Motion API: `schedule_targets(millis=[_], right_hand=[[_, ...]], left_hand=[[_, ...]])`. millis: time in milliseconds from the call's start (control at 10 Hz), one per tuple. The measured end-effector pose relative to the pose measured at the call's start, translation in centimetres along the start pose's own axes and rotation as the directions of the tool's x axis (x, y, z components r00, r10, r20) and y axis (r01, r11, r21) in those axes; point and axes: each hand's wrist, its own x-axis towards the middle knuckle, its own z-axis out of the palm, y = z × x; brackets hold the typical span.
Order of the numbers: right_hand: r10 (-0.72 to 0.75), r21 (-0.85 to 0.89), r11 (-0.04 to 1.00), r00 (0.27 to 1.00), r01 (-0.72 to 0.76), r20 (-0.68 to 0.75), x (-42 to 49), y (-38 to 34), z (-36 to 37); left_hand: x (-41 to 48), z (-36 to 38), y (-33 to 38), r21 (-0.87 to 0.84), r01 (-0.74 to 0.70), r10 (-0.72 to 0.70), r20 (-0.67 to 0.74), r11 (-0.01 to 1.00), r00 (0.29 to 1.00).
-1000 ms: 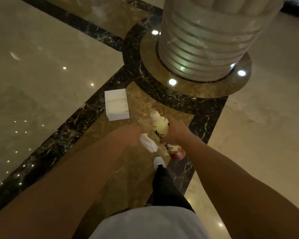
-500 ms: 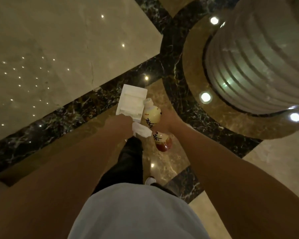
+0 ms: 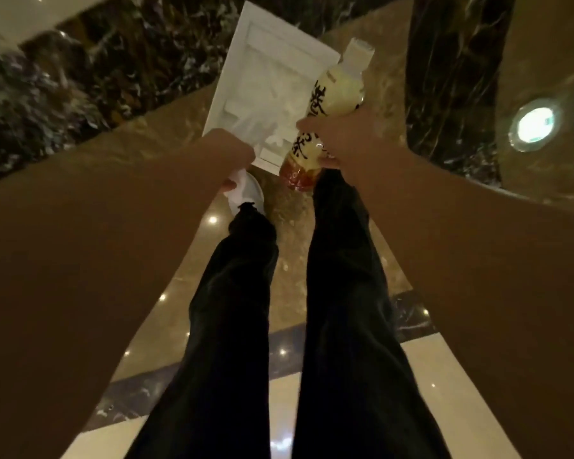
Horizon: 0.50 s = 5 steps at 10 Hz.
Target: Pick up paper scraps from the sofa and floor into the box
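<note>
Several white scraps already lying inside the open white box (image 3: 272,77), visible as crumpled pale shapes against its inner walls; count not determinable in the dim light. Box resting on the polished marble floor (image 3: 166,134), near edge just ahead of the person's feet, far edge overlapping the dark veined band of stone. Left hand (image 3: 227,157) closed in a pinch around a white paper scrap (image 3: 241,187), which hangs below the fingers just short of the box's near edge and above a white shoe (image 3: 254,193); scrap not yet over the opening. Right hand (image 3: 338,137) wrapped firmly around a cream-labelled drink bottle (image 3: 332,104), cap pointing away, reddish base toward the body, held above the box's right-hand edge. Bottle not a paper scrap; purpose in the task unclear, possibly further litter bound for the same box. Judged stage: delivery of the current scrap, release still outstanding. No other loose paper seen on the visible stretch of floor, though much of it is hidden by arms and black trousers (image 3: 232,309). Sofa out of view, so its condition cannot be assessed. Progress judged as partial: some scraps boxed, one in hand, remainder unknown. Round recessed floor light (image 3: 534,124) noted toward the right edge, well apart from the box.
</note>
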Motion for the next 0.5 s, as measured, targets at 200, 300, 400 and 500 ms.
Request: schedule_targets(millis=[200,300,400,500], right_hand=[[0.082,0.059,0.994,0.988,-0.09,0.129,18.2,-0.8,5.0],[0.115,0.121,0.984,0.987,-0.128,0.113,22.5,-0.4,7.5],[0.053,0.054,0.997,0.997,-0.056,0.049,23.8,0.1,9.1],[0.054,-0.053,0.997,0.994,-0.05,0.092,22.1,0.4,8.7]], left_hand=[[13.2,2.9,8.6,-0.408,-0.025,-0.044,-0.16,0.913,0.986],[18.1,4.2,9.8,-0.353,-0.018,-0.068,-0.23,0.935,0.971],[19.6,4.4,9.8,-0.3,-0.003,-0.082,-0.27,0.954,0.959],[18.3,3.5,9.1,-0.31,0.0,-0.115,-0.352,0.951,0.929]])
